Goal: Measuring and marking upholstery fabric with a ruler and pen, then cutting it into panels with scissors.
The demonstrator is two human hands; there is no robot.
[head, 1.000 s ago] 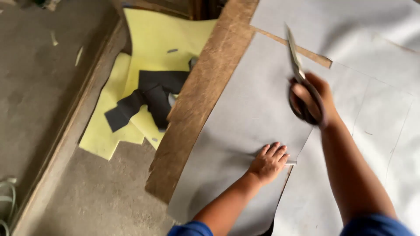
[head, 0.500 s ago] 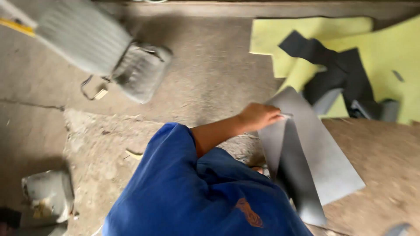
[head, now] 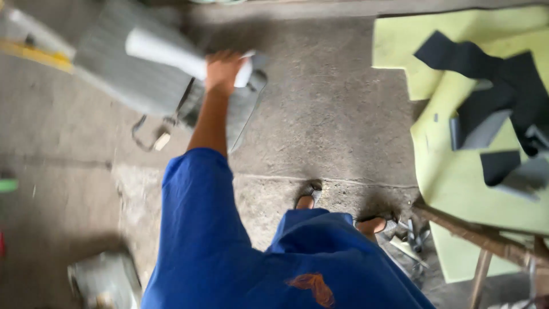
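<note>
My left hand [head: 224,70] reaches forward on a blue-sleeved arm and is closed on a pale grey cut sheet piece [head: 166,52]. The piece is blurred and hangs over a grey ribbed seat cushion [head: 114,86] lying on the concrete floor. My right hand is out of view. My two sandalled feet [head: 309,200] stand on the floor below me.
Yellow foam sheets [head: 457,183] lie on the floor at the right, with black and grey offcuts [head: 503,80] on them. A wooden frame leg [head: 486,243] crosses the lower right. A grey box-like object [head: 106,280] sits at the lower left.
I have turned from the table to the floor. My left hand has carried the grey sheet piece from beside the foam sheets over to the seat cushion at the left.
</note>
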